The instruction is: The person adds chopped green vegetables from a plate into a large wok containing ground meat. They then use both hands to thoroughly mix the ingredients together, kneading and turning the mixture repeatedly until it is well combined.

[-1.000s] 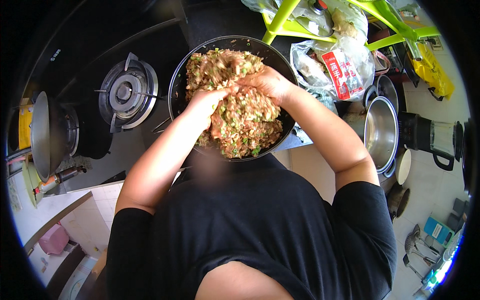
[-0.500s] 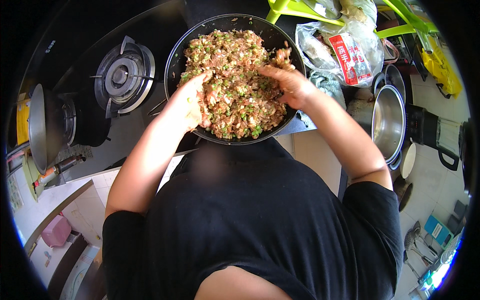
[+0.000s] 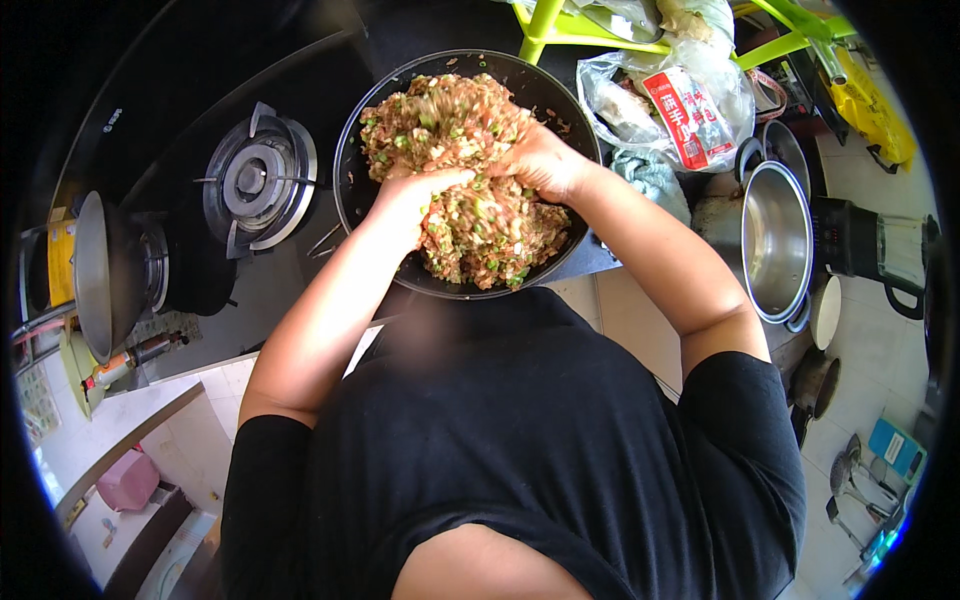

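A round black pan (image 3: 345,190) holds a large heap of minced meat mixture (image 3: 500,238) flecked with chopped green pieces. My left hand (image 3: 412,203) is in the heap at its near left, fingers curled into the meat and partly covered by it. From the right, my right hand (image 3: 540,163) grips the mixture with its fingertips buried. Between and beyond the two hands a big clump bulges up, its top smeared by motion. Bits of meat cling to the pan's inner wall.
Left of the pan is a gas burner (image 3: 252,178) on a black glass hob, with a wok (image 3: 92,275) farther left. To the right are a plastic bag with a red-and-white packet (image 3: 690,118), a green stool frame (image 3: 540,30), a steel pot (image 3: 778,240) and a blender (image 3: 895,250).
Both hands have moved inward, closer together and deeper into the meat. A clump has been pushed up toward the far left of the pan. The view has shifted slightly.
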`<state>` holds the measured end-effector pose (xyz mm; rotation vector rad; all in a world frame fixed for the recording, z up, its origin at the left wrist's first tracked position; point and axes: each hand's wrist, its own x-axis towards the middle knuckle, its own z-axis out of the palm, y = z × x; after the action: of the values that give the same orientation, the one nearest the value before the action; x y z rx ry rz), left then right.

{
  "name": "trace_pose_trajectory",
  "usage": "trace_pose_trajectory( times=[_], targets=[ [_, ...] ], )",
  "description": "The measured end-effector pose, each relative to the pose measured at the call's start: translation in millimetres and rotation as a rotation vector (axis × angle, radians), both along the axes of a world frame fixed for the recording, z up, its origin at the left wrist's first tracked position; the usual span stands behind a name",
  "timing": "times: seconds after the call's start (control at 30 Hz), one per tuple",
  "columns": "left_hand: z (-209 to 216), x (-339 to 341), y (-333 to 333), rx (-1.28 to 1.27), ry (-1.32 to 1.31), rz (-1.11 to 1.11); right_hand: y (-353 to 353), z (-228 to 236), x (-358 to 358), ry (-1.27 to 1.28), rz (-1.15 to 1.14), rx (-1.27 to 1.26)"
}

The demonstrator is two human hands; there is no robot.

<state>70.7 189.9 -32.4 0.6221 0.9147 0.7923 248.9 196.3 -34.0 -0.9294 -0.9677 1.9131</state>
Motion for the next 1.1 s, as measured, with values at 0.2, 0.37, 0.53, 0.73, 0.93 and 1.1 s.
trace_pose_trajectory(
  times=[0.2, 0.37, 0.53, 0.73, 0.93, 1.1],
  targets=[
    [21.7, -4.3, 14.2, 0.195, 0.120, 0.114, 10.2, 38.3, -1.2, -0.033, -0.091, 0.327],
    [37.0, -10.5, 13.3, 0.294, 0.149, 0.127, 9.4, 62.3, 0.6, -0.129, -0.085, 0.366],
    [55.6, -11.5, -1.8, 0.274, 0.332, 0.110, 3.3, 62.2, -0.5, -0.549, -0.181, 0.317],
    [32.0, -24.0, -2.4, 0.021, 0.173, 0.207, 9.1, 36.4, 12.2, -0.396, -0.316, 0.121],
    [7.4, -42.0, -22.0, -0.269, -0.015, 0.220, -22.2, 36.3, 21.8, -0.720, 0.124, 0.065],
    [1.3, -48.9, -34.2, -0.295, -0.046, -0.078, -67.2, 12.8, 9.1, -0.317, -0.276, -0.197]
  ],
)
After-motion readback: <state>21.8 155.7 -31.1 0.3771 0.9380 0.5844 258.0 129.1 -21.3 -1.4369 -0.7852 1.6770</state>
